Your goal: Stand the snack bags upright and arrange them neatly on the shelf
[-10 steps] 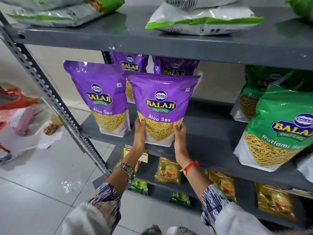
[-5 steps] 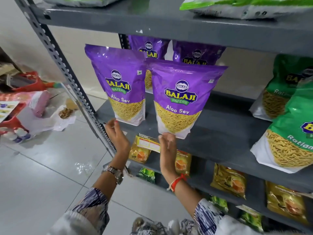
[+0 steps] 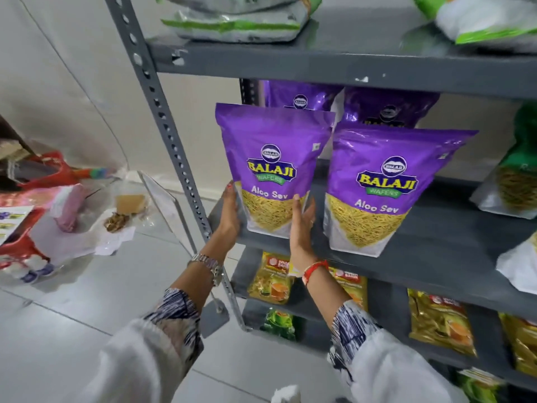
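Observation:
Two purple Aloo Sev bags stand upright at the front of the grey middle shelf. The left purple bag is clasped low down between both palms: my left hand presses its left edge and my right hand its right edge. Just to the right stands the right purple bag, untouched. Behind them two more purple bags stand mostly hidden. Green Ratlami Sev bags sit at the shelf's right end, partly cut off by the frame.
White-and-green bags lie flat on the top shelf. Yellow packets fill the lower shelves. The perforated grey upright stands left of my hands. Red bags and papers litter the tiled floor at left.
Both hands let go of the right purple bag, dropped to the shelf edge, then moved left and closed on the sides of the left purple bag. The view shifted left.

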`<action>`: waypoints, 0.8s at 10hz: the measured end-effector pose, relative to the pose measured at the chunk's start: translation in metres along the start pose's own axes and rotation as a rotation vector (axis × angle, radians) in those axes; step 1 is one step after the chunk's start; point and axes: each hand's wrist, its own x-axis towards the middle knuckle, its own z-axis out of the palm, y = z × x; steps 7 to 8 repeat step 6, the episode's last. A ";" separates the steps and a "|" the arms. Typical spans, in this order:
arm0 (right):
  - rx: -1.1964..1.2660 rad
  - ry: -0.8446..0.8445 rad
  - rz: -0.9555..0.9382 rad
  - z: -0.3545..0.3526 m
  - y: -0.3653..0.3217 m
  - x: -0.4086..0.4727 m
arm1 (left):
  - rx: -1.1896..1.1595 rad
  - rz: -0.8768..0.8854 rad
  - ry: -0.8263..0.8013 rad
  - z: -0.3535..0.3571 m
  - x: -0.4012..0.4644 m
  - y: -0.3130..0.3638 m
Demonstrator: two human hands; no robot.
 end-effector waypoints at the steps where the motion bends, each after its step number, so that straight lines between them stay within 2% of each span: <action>1: 0.005 -0.035 0.002 0.003 0.013 0.010 | -0.019 -0.033 -0.062 -0.003 0.000 -0.002; 2: 0.024 -0.048 -0.031 0.005 0.001 0.001 | 0.037 -0.001 -0.027 -0.007 0.002 -0.004; 4: 0.022 -0.058 -0.041 0.009 0.004 -0.004 | 0.081 0.077 -0.082 -0.014 0.000 -0.007; 6: -0.043 -0.013 -0.069 0.000 0.012 -0.009 | 0.025 0.265 -0.049 -0.015 0.000 -0.014; 8: -0.043 -0.013 -0.069 0.000 0.012 -0.009 | 0.025 0.265 -0.049 -0.015 0.000 -0.014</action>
